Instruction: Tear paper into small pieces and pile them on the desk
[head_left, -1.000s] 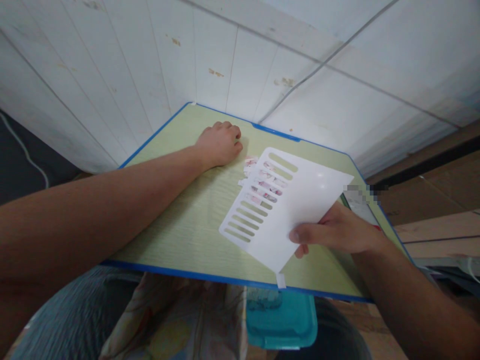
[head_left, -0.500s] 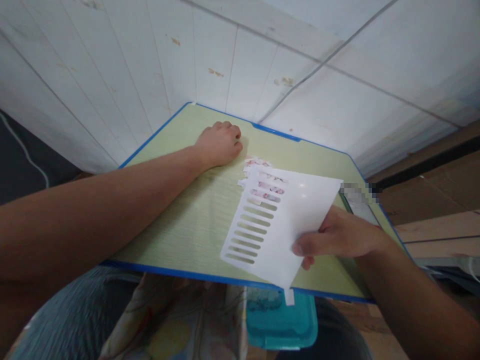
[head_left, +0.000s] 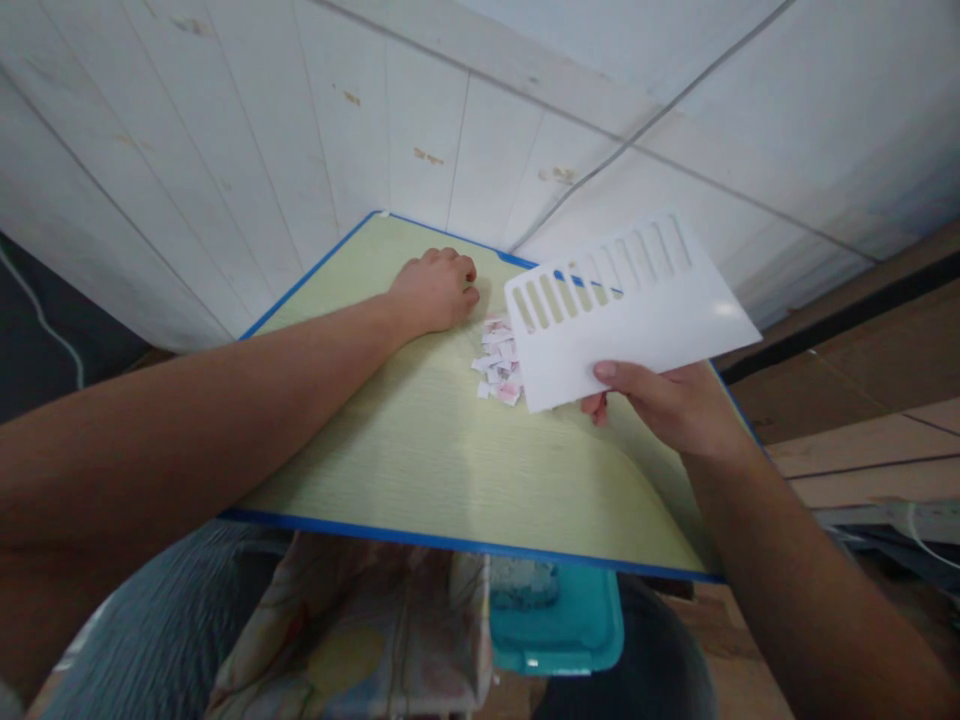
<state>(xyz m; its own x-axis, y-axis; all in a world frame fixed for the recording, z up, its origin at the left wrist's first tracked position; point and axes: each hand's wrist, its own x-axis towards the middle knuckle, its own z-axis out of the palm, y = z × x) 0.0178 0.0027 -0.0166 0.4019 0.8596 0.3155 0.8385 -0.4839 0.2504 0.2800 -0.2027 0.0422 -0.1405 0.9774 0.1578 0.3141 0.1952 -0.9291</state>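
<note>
My right hand (head_left: 667,400) grips a white slotted card (head_left: 637,320) by its lower edge, thumb on the front and fingers behind. Rounded slots run in a row along the card's upper side, and the table and wall show through them. The card is held tilted above the table, partly covering a pile of small torn paper scraps (head_left: 499,365), white with pinkish print. Left of and beyond that pile, my left hand (head_left: 436,288) rests on the tabletop with its fingers curled in. Nothing shows in it.
The pale yellow-green table (head_left: 420,450) has a blue rim and stands against a white panelled wall (head_left: 247,130). A grey cable (head_left: 600,165) runs down the wall. Below the front edge are a teal plastic box (head_left: 577,620) and a patterned cloth (head_left: 352,630).
The card has swung up and away from me in my right hand, its slots turning from the left side to the top. More of the scrap pile is uncovered. My left hand stays put.
</note>
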